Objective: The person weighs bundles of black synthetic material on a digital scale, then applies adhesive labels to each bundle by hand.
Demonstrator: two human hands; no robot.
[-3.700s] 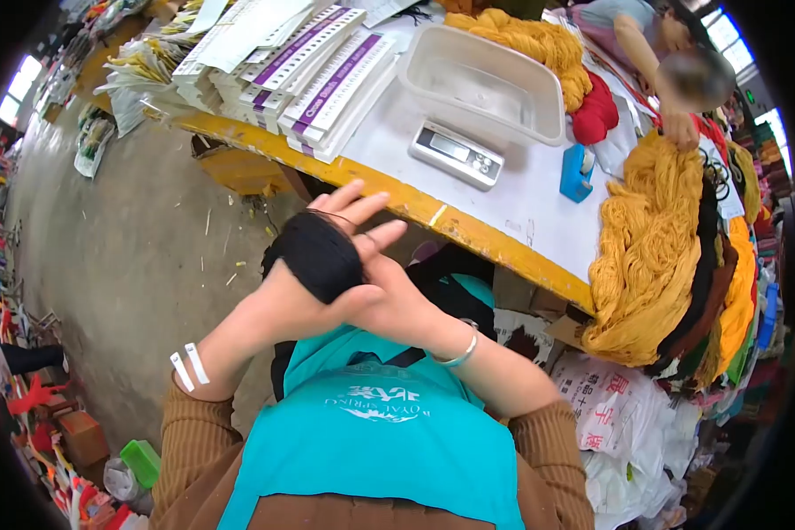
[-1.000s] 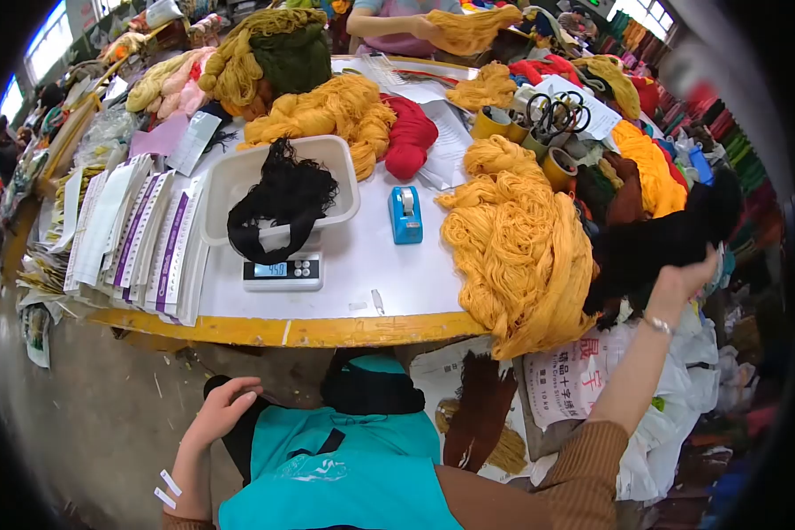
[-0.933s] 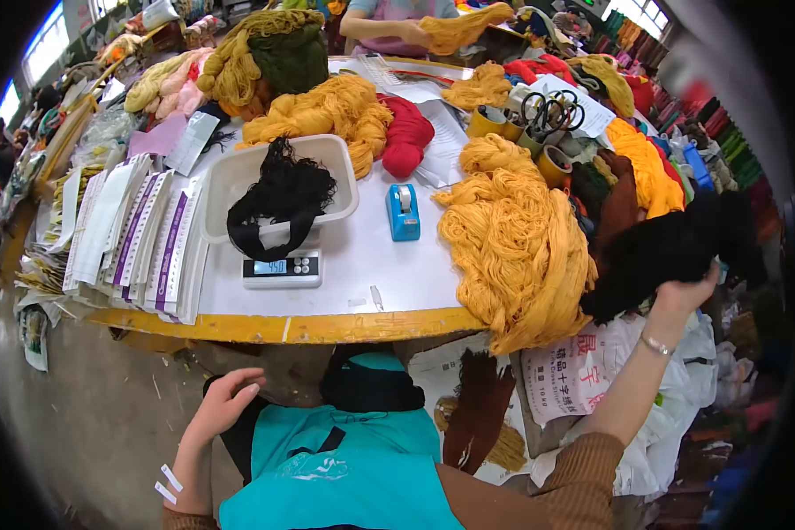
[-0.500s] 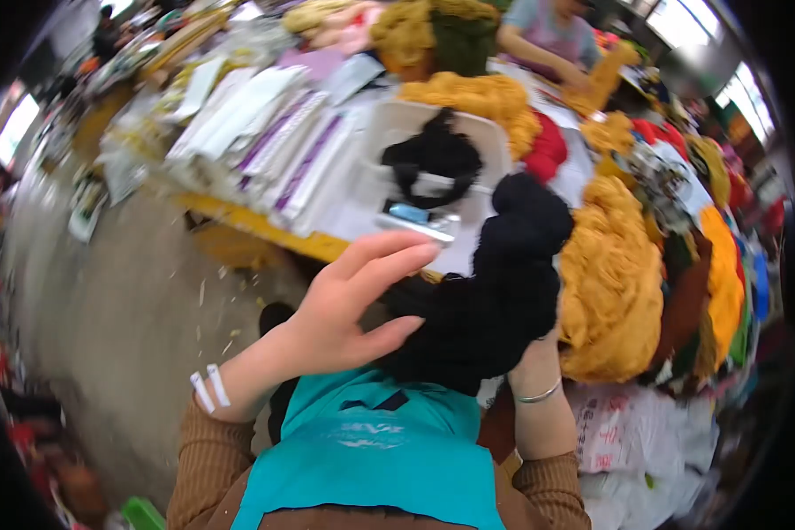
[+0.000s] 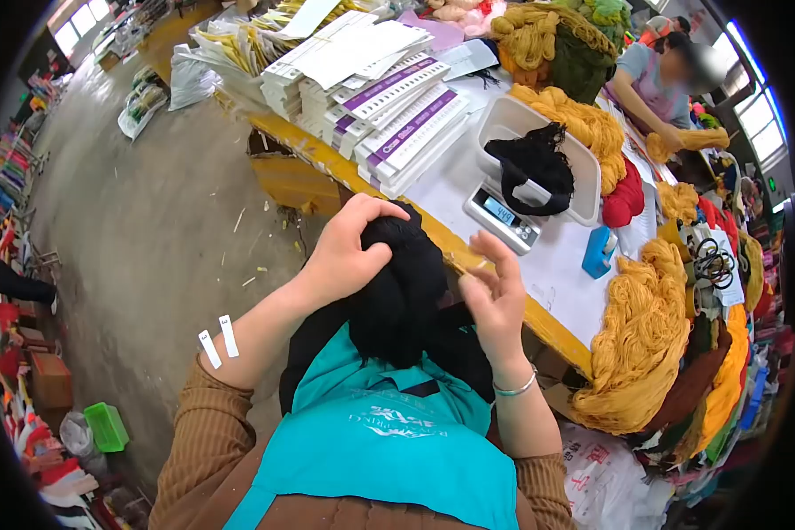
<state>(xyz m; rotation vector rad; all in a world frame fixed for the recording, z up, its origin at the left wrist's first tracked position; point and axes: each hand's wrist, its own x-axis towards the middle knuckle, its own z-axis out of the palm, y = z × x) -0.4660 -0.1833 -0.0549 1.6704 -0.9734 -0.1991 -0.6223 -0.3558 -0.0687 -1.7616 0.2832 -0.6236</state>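
A thick bundle of black yarn (image 5: 406,283) hangs over my lap, in front of the turquoise apron (image 5: 389,424). My left hand (image 5: 344,252) is closed round its upper end, thumb and fingers on the strands. To the right of the bundle, apart from it, is my right hand (image 5: 501,309), fingers curled in. Something thin and yellowish shows at its fingertips, too small to name. Beyond that hand, a digital scale (image 5: 502,219) with a lit display stands on the table. More black yarn (image 5: 539,168) lies in a white plastic tub (image 5: 585,190) behind the scale.
Stacked white and purple printed cards (image 5: 415,128) occupy the table's left part. A blue tape dispenser (image 5: 600,252) sits right of the scale, near mustard yarn (image 5: 645,344) draping over the edge. The yellow table edge (image 5: 548,331) runs before me. A co-worker (image 5: 649,84) handles yarn at the far right.
The black yarn has moved left and down from my right hand. My left hand, open before, now grips it; my right hand has let go. The view has shifted.
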